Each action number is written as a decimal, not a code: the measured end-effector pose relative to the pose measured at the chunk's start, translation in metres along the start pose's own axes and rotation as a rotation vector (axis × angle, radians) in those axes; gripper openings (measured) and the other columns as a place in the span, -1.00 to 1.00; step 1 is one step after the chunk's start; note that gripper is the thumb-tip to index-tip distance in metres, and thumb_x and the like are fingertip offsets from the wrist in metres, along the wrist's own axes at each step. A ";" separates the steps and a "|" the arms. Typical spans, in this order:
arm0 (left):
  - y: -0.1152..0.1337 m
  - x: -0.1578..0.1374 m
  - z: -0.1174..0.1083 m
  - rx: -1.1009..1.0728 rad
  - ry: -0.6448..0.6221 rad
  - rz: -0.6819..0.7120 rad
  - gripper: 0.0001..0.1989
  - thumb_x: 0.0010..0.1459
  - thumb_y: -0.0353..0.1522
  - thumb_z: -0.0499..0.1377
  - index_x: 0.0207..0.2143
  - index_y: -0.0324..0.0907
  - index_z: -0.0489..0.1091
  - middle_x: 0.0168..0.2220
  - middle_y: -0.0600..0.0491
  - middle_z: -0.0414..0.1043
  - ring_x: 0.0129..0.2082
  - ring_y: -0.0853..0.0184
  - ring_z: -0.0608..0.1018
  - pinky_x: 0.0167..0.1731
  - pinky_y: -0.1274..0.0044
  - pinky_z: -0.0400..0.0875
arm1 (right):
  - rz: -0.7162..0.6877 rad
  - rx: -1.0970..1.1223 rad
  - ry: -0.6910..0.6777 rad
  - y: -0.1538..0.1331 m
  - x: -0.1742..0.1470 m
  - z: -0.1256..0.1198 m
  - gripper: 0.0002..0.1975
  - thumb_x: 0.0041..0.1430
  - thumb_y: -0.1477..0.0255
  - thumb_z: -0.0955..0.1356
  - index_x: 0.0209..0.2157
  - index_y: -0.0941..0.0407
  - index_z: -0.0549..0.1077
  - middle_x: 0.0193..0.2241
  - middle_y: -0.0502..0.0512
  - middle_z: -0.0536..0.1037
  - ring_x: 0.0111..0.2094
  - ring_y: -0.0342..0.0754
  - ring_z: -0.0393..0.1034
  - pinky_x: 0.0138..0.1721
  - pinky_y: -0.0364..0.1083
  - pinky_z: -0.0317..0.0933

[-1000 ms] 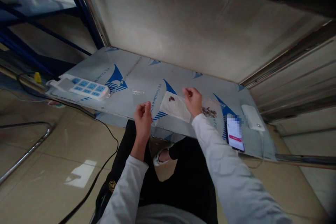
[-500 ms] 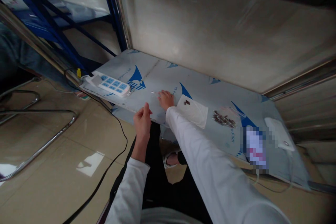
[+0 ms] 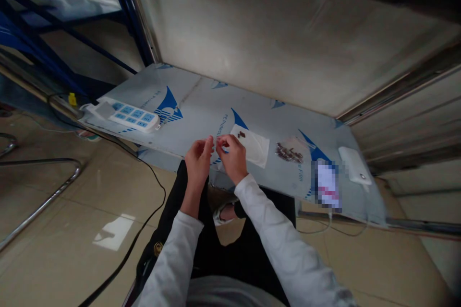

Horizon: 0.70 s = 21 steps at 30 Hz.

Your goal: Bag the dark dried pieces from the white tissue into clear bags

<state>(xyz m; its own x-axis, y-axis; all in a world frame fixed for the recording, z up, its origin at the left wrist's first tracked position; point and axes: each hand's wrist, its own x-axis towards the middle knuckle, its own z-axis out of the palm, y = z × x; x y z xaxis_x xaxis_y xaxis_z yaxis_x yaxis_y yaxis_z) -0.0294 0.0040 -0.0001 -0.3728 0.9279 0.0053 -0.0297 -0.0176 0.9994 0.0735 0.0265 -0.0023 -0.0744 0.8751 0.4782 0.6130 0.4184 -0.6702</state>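
Note:
Close together above the table's front edge, my two hands meet fingertip to fingertip. My left hand (image 3: 199,159) is closed in a pinch, thumb pointing up; whatever it holds is too small to make out. Opposite it, my right hand (image 3: 233,157) is pinched too, with its fingers curled and their contents hidden. Just right of the right hand lies a white sheet (image 3: 258,149) with several small dark pieces (image 3: 241,134) at its upper left corner. A pile of small dark brown pieces (image 3: 289,152), apparently on clear plastic, lies farther right.
A white power strip (image 3: 135,117) with blue sockets sits at the table's left end. On the right are a blurred-out phone (image 3: 327,187) and a white device (image 3: 355,165) with a cable. The metal table (image 3: 201,100) backs onto a pale panel. A black cable (image 3: 163,196) hangs at left.
My right hand has come back from the tabletop to my left hand, its fingers now curled. A small clear piece beside it earlier no longer shows on the table. The view has shifted.

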 end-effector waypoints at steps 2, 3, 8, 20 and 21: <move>0.001 -0.004 0.009 -0.034 -0.063 0.011 -0.65 0.04 -0.11 0.20 -0.37 -0.26 0.45 -0.39 -0.02 0.52 -0.40 0.34 0.54 -0.37 0.55 0.41 | -0.017 0.053 0.007 -0.003 -0.013 -0.017 -0.91 0.16 0.50 0.28 -0.36 0.08 0.42 -0.32 0.05 0.51 -0.26 -0.09 0.42 -0.19 -0.11 0.30; 0.002 -0.006 0.013 -0.039 -0.089 0.018 -0.66 0.04 -0.13 0.21 -0.38 -0.27 0.46 -0.39 -0.02 0.53 -0.39 0.33 0.55 -0.35 0.54 0.42 | -0.019 0.071 0.002 -0.003 -0.018 -0.025 -0.90 0.16 0.50 0.29 -0.32 0.08 0.44 -0.28 0.07 0.52 -0.22 -0.08 0.42 -0.16 -0.10 0.31; 0.006 -0.013 0.021 -0.071 -0.277 0.022 -0.74 0.04 -0.23 0.22 -0.33 -0.24 0.50 -0.33 -0.03 0.57 -0.34 0.33 0.57 -0.28 0.55 0.43 | 0.028 0.050 -0.062 -0.002 -0.028 -0.059 -0.76 0.21 0.44 0.27 -0.13 0.05 0.50 -0.11 0.10 0.53 -0.09 -0.06 0.42 -0.05 -0.09 0.29; 0.022 -0.022 0.022 0.349 -0.310 0.066 -0.91 -0.09 -0.35 0.27 -0.47 -0.19 0.48 -0.54 0.04 0.52 -0.53 0.33 0.54 -0.46 0.55 0.34 | 0.074 -0.199 -0.165 0.006 -0.035 -0.083 -0.74 0.17 0.48 0.31 -0.13 0.02 0.56 -0.09 0.12 0.55 -0.24 -0.02 0.50 -0.13 -0.05 0.32; 0.023 -0.022 0.021 0.358 -0.333 0.072 -0.92 -0.09 -0.35 0.26 -0.50 -0.19 0.47 -0.55 0.04 0.52 -0.54 0.34 0.54 -0.47 0.56 0.33 | 0.041 -0.192 -0.196 0.006 -0.032 -0.084 -0.72 0.15 0.53 0.32 -0.14 0.02 0.56 0.00 0.13 0.49 -0.20 -0.02 0.48 -0.09 -0.05 0.31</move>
<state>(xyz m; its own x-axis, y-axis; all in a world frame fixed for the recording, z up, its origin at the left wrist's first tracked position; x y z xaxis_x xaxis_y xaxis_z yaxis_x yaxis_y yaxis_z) -0.0019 -0.0089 0.0238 -0.0442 0.9987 0.0270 0.3277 -0.0110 0.9447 0.1456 -0.0197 0.0259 -0.1859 0.9286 0.3212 0.7552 0.3442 -0.5579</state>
